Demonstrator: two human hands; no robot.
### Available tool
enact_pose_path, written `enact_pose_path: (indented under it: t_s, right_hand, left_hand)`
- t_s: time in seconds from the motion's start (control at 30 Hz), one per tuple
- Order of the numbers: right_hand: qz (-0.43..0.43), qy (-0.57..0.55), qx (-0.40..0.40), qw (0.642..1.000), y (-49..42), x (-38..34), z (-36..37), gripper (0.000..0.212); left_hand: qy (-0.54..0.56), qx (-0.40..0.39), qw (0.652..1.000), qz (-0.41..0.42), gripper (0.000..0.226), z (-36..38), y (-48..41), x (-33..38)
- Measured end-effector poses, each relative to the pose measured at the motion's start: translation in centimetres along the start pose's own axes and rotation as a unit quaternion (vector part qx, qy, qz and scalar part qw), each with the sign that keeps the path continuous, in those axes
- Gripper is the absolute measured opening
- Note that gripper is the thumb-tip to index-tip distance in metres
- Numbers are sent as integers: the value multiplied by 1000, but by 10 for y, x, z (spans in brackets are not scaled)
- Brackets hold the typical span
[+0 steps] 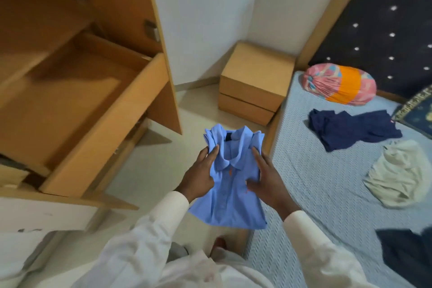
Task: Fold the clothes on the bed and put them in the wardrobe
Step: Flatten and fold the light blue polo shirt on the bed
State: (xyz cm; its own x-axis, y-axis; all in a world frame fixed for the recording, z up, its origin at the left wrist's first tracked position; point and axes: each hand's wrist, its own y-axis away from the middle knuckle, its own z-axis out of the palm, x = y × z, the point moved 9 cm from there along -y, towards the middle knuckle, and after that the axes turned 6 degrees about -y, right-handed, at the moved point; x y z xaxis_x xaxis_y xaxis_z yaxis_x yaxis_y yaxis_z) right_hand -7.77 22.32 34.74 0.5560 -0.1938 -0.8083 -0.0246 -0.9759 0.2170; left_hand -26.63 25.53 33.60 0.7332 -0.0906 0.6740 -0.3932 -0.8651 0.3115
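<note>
Polo shirt (230, 194), blue and folded, is held in the air over the floor, between the wardrobe (77, 18) and the bed (327, 194). The left hand (201, 173) pinches its edge beside the collar. The right hand (268, 182) has its grip closed on the opposite edge, thumb across the front. The wardrobe's drawer (105, 124) stands pulled out. A navy garment (350, 130) and a cream garment (402, 175) lie unfolded on the bed.
</note>
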Motion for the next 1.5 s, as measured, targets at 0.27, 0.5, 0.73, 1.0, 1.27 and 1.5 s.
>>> enact_pose_path:
  t_s: [0.27,0.5,0.73,1.0,1.27,1.5]
  right_hand:
    - [-133,15,-29,991,-115,-148,54,90]
    - [-259,37,-39,964,-202,-280,108,86]
    - [-406,4,-120,906,-276,-395,178,77]
    - [-453,8,-301,839,-318,-443,303,84]
    - [-403,80,-425,806,-333,-412,416,82]
    - [-349,206,-483,777,-339,-382,477,96]
  left_hand:
    - [65,193,979,-7,85,-166,-11,-70]
    - [3,360,933,-12,90,-302,4,-109]
    - [-9,489,868,-82,90,-398,27,-165]
    - [40,556,793,-245,87,-410,60,-269]
    - [-43,454,773,-441,73,-361,67,-337]
    - [-35,354,760,-544,82,-338,68,-379]
